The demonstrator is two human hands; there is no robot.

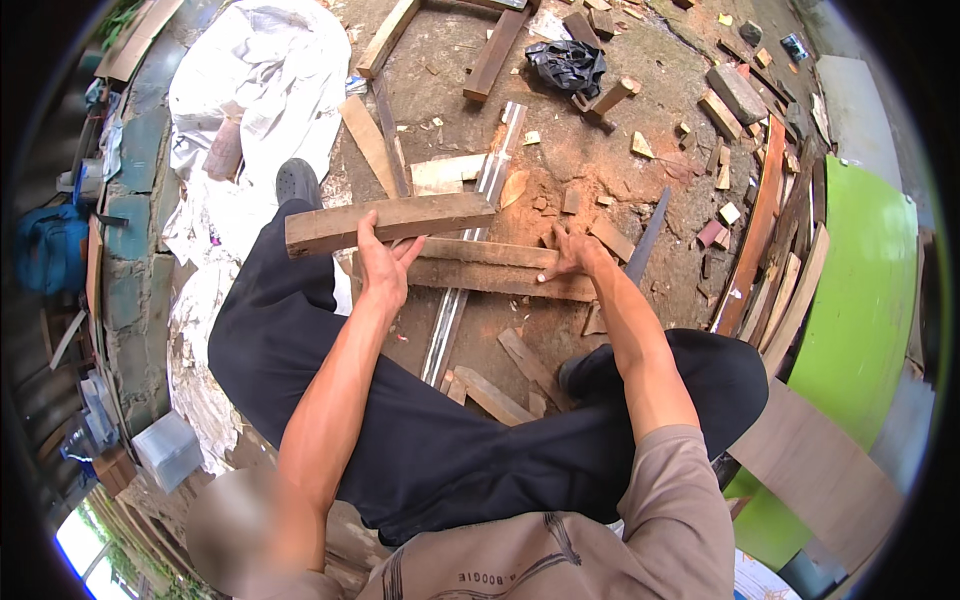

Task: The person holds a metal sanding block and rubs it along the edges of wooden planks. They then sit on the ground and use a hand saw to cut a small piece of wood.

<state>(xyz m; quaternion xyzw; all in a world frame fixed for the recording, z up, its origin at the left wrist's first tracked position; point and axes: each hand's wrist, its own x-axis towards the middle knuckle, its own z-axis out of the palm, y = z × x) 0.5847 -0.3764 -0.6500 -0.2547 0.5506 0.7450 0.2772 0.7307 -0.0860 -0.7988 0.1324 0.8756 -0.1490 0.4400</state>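
Note:
My left hand [385, 262] grips a short, thick wooden beam [330, 228] from its near side, thumb up against its face. That beam is raised, slanting slightly up to the right. Below it and to the right lies a second wooden beam [480, 275], resting across a long strip with white stripes [447, 325]. My right hand [575, 252] clasps this second beam near its right end, thumb on the near side and fingers over the far side. Right of that hand, a tapered grey blade [650, 235], like a handsaw's, points away from me; its handle is hidden.
Reddish sawdust [555, 195] and several wood offcuts [610, 238] cover the ground ahead. A black plastic bag [567, 66] lies farther off. White sacking [255, 85] spreads at the left. Long boards [765, 220] and a green panel [850, 300] line the right side.

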